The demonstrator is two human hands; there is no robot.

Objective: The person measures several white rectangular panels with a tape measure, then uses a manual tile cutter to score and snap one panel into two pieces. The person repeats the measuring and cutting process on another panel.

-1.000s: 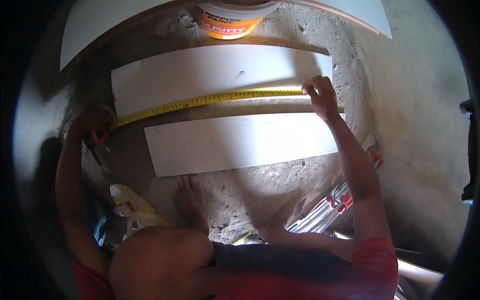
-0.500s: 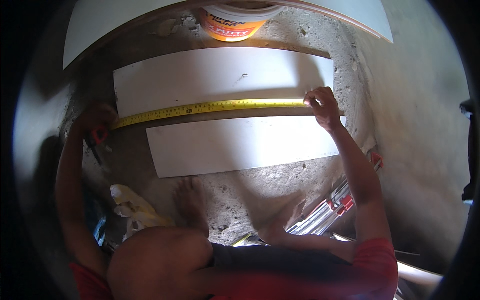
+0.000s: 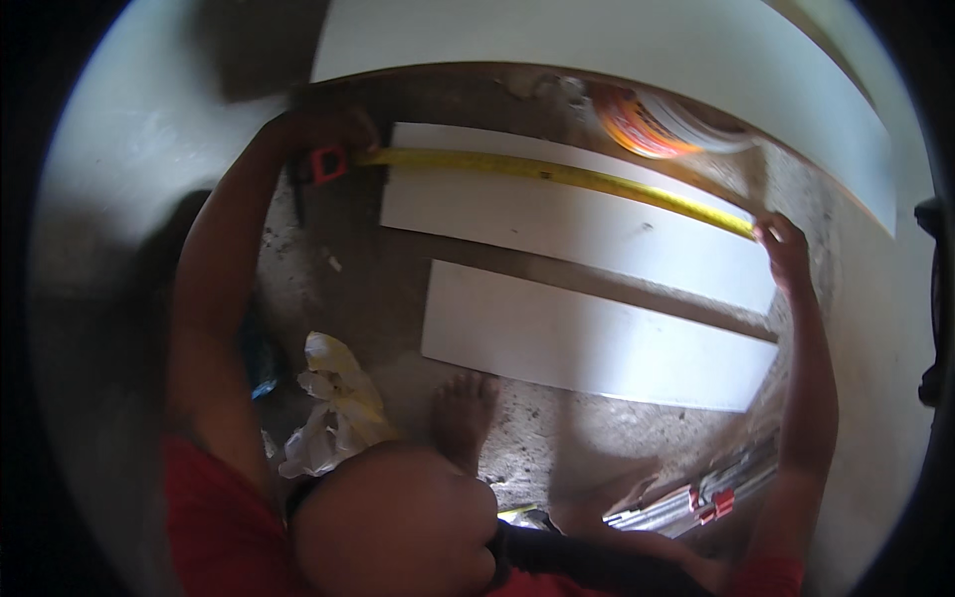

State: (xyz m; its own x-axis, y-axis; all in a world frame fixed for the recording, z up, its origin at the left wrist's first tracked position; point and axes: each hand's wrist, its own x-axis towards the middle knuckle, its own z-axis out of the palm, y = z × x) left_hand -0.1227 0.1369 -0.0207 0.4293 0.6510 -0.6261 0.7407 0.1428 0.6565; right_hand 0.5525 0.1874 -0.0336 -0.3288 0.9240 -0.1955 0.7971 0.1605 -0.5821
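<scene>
A yellow measuring tape (image 3: 557, 174) is stretched across the far white board (image 3: 567, 224), near its upper edge. My left hand (image 3: 323, 134) grips the tape's red case (image 3: 328, 164) just past the board's left end. At the board's right end my right hand (image 3: 781, 244) pinches the tip of the tape. A second white board (image 3: 587, 343) lies on the concrete floor, parallel and nearer to me. My bare foot (image 3: 463, 418) rests just below that board.
A white and orange bucket (image 3: 657, 119) stands beyond the far board. A large white panel (image 3: 617, 50) curves along the top. Crumpled yellowish plastic (image 3: 333, 408) lies at the left, metal profiles with red parts (image 3: 696, 493) at the lower right.
The view has swung, so the boards now sit lower and tilted. The tape has shifted from the gap between the boards up to the far board's upper edge, both hands still on it.
</scene>
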